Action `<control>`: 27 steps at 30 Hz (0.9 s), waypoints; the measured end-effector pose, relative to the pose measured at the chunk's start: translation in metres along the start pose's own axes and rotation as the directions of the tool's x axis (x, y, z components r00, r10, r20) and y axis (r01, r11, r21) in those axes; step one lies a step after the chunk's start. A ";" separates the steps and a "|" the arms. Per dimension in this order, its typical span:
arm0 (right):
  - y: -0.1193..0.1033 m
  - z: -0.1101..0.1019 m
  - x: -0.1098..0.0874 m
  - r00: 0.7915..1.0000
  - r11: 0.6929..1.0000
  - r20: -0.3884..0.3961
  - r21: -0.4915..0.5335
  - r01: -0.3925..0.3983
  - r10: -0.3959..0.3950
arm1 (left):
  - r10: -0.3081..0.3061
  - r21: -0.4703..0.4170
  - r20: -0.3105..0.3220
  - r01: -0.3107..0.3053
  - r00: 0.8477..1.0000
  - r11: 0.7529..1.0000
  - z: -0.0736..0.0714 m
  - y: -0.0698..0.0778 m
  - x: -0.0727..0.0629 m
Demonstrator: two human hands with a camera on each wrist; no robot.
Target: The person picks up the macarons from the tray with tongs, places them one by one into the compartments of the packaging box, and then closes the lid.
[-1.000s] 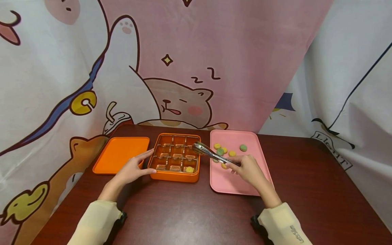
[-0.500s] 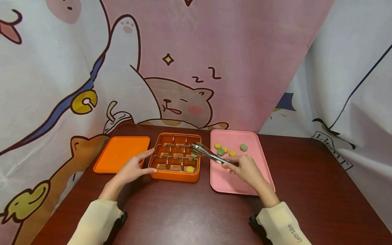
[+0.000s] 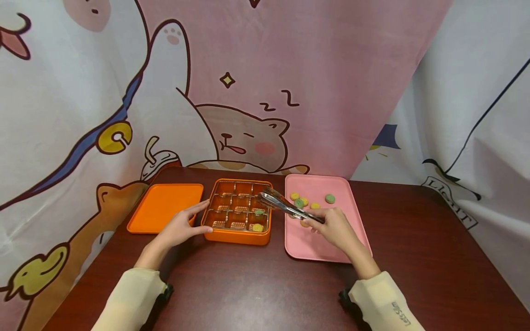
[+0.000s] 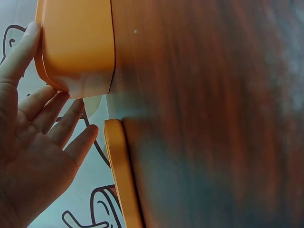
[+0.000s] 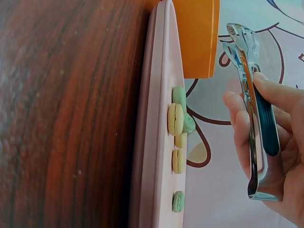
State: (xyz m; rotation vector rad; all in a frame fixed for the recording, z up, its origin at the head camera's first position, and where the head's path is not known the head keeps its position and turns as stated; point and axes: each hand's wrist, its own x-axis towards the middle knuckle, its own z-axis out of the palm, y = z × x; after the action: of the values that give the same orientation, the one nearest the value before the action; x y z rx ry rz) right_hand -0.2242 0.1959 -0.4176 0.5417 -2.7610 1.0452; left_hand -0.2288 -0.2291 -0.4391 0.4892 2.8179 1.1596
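Note:
My right hand (image 3: 334, 227) holds metal food tongs (image 3: 285, 207), pointing left over the right edge of an orange box (image 3: 237, 237). In the right wrist view the tongs' tips (image 5: 242, 40) are parted, with nothing between them. A clear divided insert lines the box. One green macaron (image 3: 259, 212) lies in the right compartment of its middle row, and one yellow macaron (image 3: 257, 227) in the front right compartment. My left hand (image 3: 181, 228) rests its thumb and fingertips against the box's left side, fingers spread and loosely extended.
A pink tray (image 3: 323, 243) with several yellow and green macarons (image 5: 175, 118) lies right of the box, under my right hand. The orange lid (image 3: 165, 208) lies at the left, behind my left hand. A printed curtain (image 3: 331, 92) hangs behind the table.
The green macaron, hidden at the tongs a second ago, now shows in the middle-row right compartment. The tongs' tips have parted and sit just off it. My left hand stays put.

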 end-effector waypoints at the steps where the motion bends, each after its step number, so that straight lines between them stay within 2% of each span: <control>1: 0.000 -0.001 0.000 1.000 1.000 0.003 -0.003 -0.003 0.003 | -0.001 0.002 -0.001 0.001 1.000 1.000 0.000 0.000 0.000; 12: 0.008 -0.007 -0.003 1.000 1.000 0.008 0.018 -0.019 0.019 | 0.007 0.003 0.003 -0.007 1.000 1.000 0.000 0.001 0.000; 27: 0.020 -0.018 -0.009 0.998 0.998 -0.013 -0.003 -0.064 0.064 | 0.008 0.004 0.007 -0.008 1.000 1.000 0.000 0.000 0.000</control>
State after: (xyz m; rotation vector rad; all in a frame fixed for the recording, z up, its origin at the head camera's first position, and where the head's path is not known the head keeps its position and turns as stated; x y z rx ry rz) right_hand -0.2236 0.2246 -0.4186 0.4473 -2.7853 1.0538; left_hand -0.2290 -0.2292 -0.4386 0.5036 2.8160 1.1511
